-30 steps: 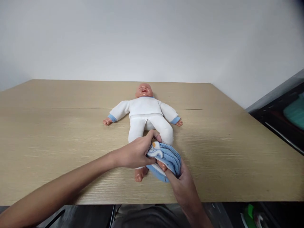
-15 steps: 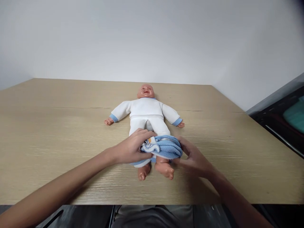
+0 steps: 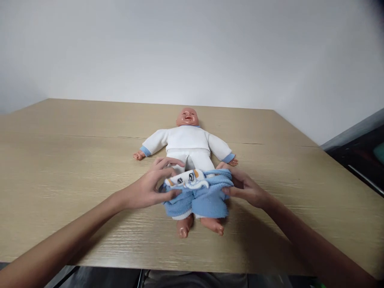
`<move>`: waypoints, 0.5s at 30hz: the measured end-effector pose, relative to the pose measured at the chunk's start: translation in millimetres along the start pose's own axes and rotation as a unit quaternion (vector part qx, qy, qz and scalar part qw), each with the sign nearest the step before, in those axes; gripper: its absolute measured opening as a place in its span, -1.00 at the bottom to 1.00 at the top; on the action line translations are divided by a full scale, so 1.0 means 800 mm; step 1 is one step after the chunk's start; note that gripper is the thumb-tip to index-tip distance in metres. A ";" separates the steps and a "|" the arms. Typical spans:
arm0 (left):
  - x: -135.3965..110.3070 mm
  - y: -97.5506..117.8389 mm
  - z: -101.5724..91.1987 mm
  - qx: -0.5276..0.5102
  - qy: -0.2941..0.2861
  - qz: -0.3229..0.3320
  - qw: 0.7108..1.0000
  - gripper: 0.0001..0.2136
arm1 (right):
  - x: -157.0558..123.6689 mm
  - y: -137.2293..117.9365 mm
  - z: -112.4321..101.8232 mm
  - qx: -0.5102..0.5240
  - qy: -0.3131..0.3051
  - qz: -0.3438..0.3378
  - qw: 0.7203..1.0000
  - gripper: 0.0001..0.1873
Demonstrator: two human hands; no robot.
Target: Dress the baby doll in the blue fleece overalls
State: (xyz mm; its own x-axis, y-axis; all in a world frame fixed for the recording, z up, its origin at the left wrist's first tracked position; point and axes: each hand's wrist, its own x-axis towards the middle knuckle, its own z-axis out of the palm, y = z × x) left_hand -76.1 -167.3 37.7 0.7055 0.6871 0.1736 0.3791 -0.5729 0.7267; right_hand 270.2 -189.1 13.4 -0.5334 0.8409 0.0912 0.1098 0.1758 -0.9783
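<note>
A baby doll [image 3: 188, 138] in a white top and white leggings lies on its back, head away from me. Blue terry shorts [image 3: 210, 202] with a white animal-face patch are bunched around its lower legs, and both bare feet stick out below the hems. My right hand [image 3: 244, 186] grips the gathered waistband at the right side, thumb in front and fingers behind. At the left side my left hand [image 3: 147, 186] has its fingers apart, the thumb against the front of the shorts and the other fingers above the waistband.
The doll rests on a light wooden table [image 3: 75, 172], its near edge just before my lap. A pale wall [image 3: 150, 52] rises behind. Dark furniture or equipment [image 3: 360, 156] stands past the right edge.
The right leg of the shorts has come down over the doll's shin, and the patch now faces up. My left hand has shifted left and loosened its fingers.
</note>
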 end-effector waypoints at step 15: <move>-0.010 -0.046 0.046 -0.426 0.097 -0.184 0.881 -0.68 | 0.034 0.040 0.030 0.278 0.139 0.128 0.942 -0.58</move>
